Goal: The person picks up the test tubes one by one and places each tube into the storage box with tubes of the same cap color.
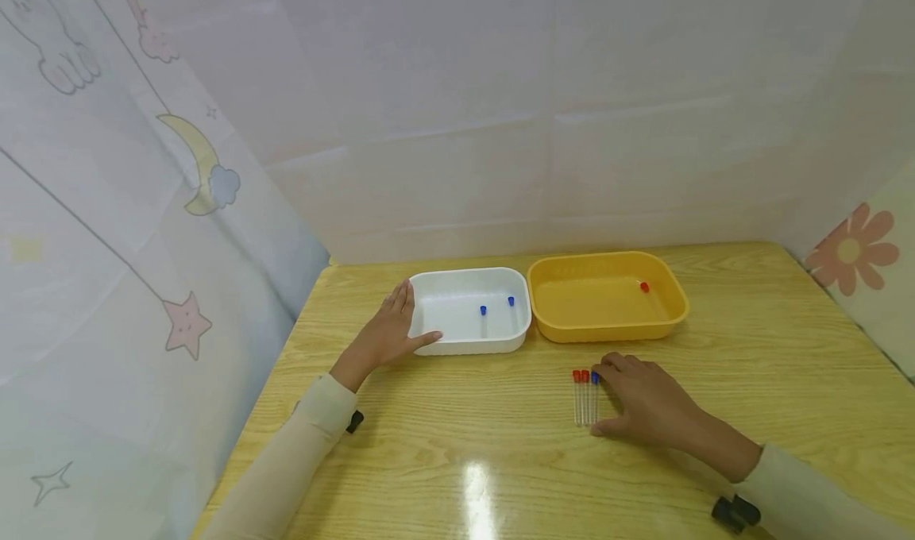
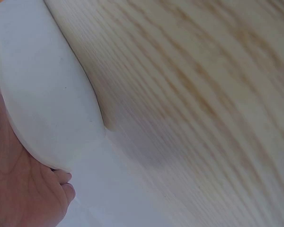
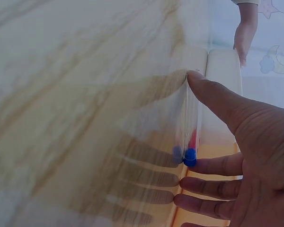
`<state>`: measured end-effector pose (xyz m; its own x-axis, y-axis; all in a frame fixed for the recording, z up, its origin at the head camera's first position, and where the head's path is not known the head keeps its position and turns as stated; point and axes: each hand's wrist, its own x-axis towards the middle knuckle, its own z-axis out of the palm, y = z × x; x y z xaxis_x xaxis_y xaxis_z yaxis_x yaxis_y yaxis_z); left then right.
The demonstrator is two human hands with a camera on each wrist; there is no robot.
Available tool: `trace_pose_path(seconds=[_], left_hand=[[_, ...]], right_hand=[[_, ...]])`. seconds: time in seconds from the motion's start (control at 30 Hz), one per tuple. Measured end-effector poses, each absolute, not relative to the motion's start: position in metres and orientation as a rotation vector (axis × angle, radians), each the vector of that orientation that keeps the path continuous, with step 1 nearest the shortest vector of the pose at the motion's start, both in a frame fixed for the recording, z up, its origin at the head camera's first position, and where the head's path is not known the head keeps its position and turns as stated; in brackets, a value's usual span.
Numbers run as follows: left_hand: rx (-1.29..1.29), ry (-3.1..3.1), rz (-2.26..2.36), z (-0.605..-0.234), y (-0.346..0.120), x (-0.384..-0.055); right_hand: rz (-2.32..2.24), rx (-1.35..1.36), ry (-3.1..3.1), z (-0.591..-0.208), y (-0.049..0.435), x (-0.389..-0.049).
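Observation:
My left hand (image 1: pixel 388 327) rests on the near left corner of the white tray (image 1: pixel 468 348), its thumb along the front rim and its fingers at the left side. In the left wrist view the palm (image 2: pixel 19 189) lies against the tray's white wall (image 2: pixel 52 90). My right hand (image 1: pixel 646 401) spans the blue-capped tube (image 1: pixel 595 397) lengthwise, pinching it with the thumb at its clear end and the index finger at its blue cap (image 3: pixel 190 157). The other fingers are extended. Red-capped tubes (image 1: pixel 581 397) lie alongside on the table.
Two blue-capped tubes (image 1: pixel 483 310) lie in the white tray. Touching its right side is a yellow tray (image 1: pixel 608 333) with one red-capped tube (image 1: pixel 645 287) inside. Both trays stand on the wood-grain table (image 1: pixel 429 437), toward the back. Printed cloth (image 1: pixel 443 143) hangs behind and beside it.

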<state>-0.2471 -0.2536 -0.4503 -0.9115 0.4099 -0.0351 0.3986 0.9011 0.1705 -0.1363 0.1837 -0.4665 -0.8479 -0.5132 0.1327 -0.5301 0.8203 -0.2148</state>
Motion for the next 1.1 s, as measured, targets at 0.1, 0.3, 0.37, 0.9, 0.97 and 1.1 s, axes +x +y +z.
trace_pose_path(seconds=[0.1,0.3,0.37,0.9,0.97,1.1], left_hand=[[0.642,3.0,0.252,-0.4506,-0.2539,-0.2469],[0.648,3.016,0.228,-0.4532,-0.2554,-0.2478],[0.65,3.014,0.229,-0.4535,-0.2556,-0.2479],[0.65,3.01,0.241,-0.4545,-0.2555,-0.2497],[0.649,3.016,0.229,-0.4552,-0.2557,-0.25],[0.66,3.025,0.227,-0.4565,-0.256,-0.2502]], right_hand=[[0.386,0.843,-2.93,-0.4675,0.1839,-0.1365],[0.409,0.847,-2.945,-0.4699,0.1843,-0.1379],[0.424,0.84,-2.955,-0.4702,0.1846,-0.1378],[0.54,0.781,-2.983,-0.4672,0.185,-0.1348],[0.551,0.784,-2.984,-0.4671,0.1852,-0.1348],[0.574,0.777,-3.003,-0.467,0.1851,-0.1351]])
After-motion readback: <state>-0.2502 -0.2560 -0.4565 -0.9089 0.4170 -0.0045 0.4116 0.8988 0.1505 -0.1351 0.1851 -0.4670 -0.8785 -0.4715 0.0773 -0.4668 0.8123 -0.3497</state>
